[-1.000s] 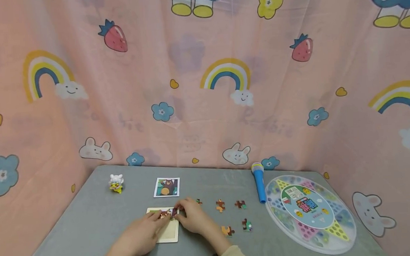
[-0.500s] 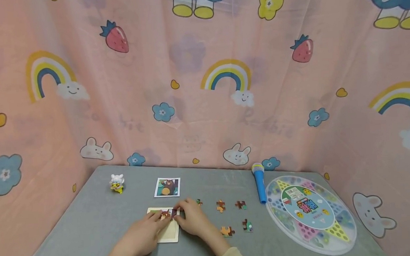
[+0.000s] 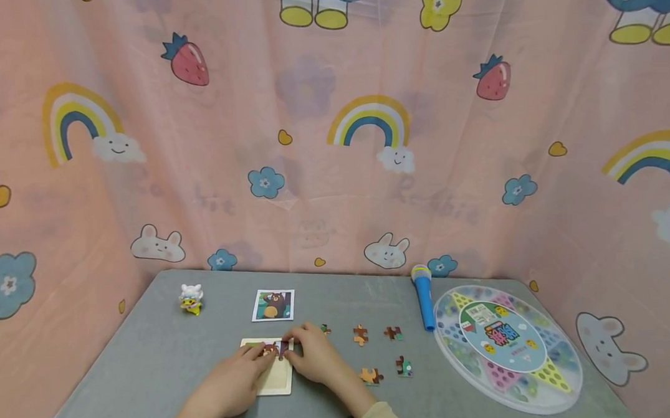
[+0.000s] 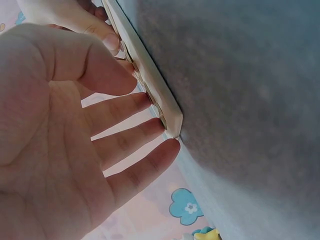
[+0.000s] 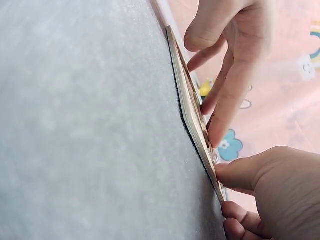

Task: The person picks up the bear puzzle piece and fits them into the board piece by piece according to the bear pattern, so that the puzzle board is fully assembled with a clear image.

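Note:
A cream wooden puzzle board (image 3: pixel 275 383) lies on the grey table in the head view. Jigsaw pieces (image 3: pixel 270 349) with a brown bear print sit along its far edge, partly hidden by fingers. My left hand (image 3: pixel 232 379) rests its nearly straight fingertips on the pieces; the left wrist view shows these fingers (image 4: pixel 137 167) spread at the board's edge. At the far right corner, the thumb and index finger of my right hand (image 3: pixel 316 356) pinch a dark puzzle piece (image 3: pixel 283 349). The right wrist view shows that thumb (image 5: pixel 235 172) at the board's rim.
Loose puzzle pieces (image 3: pixel 360 336) lie right of the board. A bear picture card (image 3: pixel 273 306) lies beyond it. A small toy figure (image 3: pixel 191 299) stands far left. Rightward are a blue toy microphone (image 3: pixel 424 302) and a round checkers board (image 3: pixel 506 351). A patterned curtain (image 3: pixel 312 204) hangs behind.
Both hands stay over the board's far edge. The left fingers have shifted very slightly, and the bear's face shows a little more between the hands. Loose pieces have not moved.

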`<act>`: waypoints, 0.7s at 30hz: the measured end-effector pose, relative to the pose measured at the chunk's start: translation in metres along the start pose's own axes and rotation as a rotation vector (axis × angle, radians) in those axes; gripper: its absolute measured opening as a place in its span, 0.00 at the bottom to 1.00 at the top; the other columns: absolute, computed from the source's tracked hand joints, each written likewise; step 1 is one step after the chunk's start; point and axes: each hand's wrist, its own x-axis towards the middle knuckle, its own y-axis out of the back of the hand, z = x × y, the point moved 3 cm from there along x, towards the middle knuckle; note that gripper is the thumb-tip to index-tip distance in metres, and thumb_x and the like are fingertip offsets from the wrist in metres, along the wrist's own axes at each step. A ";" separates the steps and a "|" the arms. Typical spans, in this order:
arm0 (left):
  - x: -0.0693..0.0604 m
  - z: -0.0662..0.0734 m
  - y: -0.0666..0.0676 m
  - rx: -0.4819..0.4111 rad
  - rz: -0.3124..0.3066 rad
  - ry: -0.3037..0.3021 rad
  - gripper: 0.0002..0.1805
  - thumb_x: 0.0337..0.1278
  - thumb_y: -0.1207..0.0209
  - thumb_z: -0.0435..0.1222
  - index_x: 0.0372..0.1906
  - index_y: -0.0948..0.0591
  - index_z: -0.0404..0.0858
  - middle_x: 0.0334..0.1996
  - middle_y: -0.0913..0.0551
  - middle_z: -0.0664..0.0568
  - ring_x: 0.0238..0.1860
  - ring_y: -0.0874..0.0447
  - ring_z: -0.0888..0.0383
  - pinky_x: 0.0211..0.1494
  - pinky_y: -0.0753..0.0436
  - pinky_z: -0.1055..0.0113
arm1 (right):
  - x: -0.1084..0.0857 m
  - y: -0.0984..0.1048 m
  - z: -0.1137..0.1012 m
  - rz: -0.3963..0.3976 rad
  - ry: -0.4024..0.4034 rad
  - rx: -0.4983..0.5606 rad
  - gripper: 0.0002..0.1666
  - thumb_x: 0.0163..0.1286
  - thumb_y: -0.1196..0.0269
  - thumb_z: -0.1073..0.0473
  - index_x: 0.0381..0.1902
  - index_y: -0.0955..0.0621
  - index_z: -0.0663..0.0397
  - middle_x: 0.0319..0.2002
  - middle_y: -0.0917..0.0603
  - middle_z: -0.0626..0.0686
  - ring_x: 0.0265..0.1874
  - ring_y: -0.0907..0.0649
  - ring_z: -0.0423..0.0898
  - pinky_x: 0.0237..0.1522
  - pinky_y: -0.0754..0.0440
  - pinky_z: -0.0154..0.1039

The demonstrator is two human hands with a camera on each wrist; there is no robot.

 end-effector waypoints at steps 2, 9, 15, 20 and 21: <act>0.000 0.001 0.001 0.000 0.003 -0.002 0.24 0.69 0.40 0.26 0.68 0.18 0.37 0.71 0.23 0.37 0.74 0.28 0.36 0.72 0.26 0.35 | 0.000 0.000 0.000 -0.001 -0.003 0.007 0.11 0.68 0.27 0.60 0.48 0.11 0.51 0.41 0.18 0.48 0.42 0.19 0.41 0.44 0.18 0.36; -0.002 0.001 -0.001 0.016 0.028 -0.024 0.25 0.67 0.40 0.24 0.68 0.18 0.36 0.70 0.22 0.37 0.73 0.27 0.36 0.70 0.25 0.35 | 0.000 0.001 0.000 -0.019 -0.024 0.033 0.09 0.68 0.27 0.60 0.46 0.11 0.51 0.41 0.19 0.48 0.41 0.20 0.41 0.44 0.19 0.36; -0.002 0.001 -0.002 0.018 0.016 -0.013 0.30 0.61 0.40 0.21 0.69 0.19 0.37 0.71 0.23 0.38 0.74 0.28 0.37 0.71 0.25 0.36 | -0.001 0.002 -0.001 -0.027 -0.038 0.021 0.10 0.69 0.27 0.59 0.47 0.11 0.51 0.40 0.20 0.47 0.40 0.21 0.40 0.41 0.21 0.35; -0.001 -0.001 -0.004 -0.003 0.005 -0.005 0.34 0.57 0.40 0.19 0.71 0.21 0.37 0.72 0.24 0.39 0.75 0.29 0.38 0.69 0.24 0.35 | 0.000 -0.001 0.001 -0.019 -0.054 0.048 0.12 0.68 0.27 0.59 0.49 0.10 0.50 0.39 0.20 0.47 0.39 0.22 0.39 0.40 0.23 0.35; -0.001 -0.001 -0.004 -0.006 0.005 -0.006 0.35 0.56 0.40 0.19 0.72 0.21 0.37 0.72 0.25 0.39 0.75 0.29 0.37 0.69 0.24 0.35 | 0.000 -0.001 0.001 -0.011 -0.058 0.066 0.12 0.68 0.27 0.59 0.49 0.10 0.50 0.39 0.19 0.47 0.39 0.23 0.39 0.40 0.23 0.35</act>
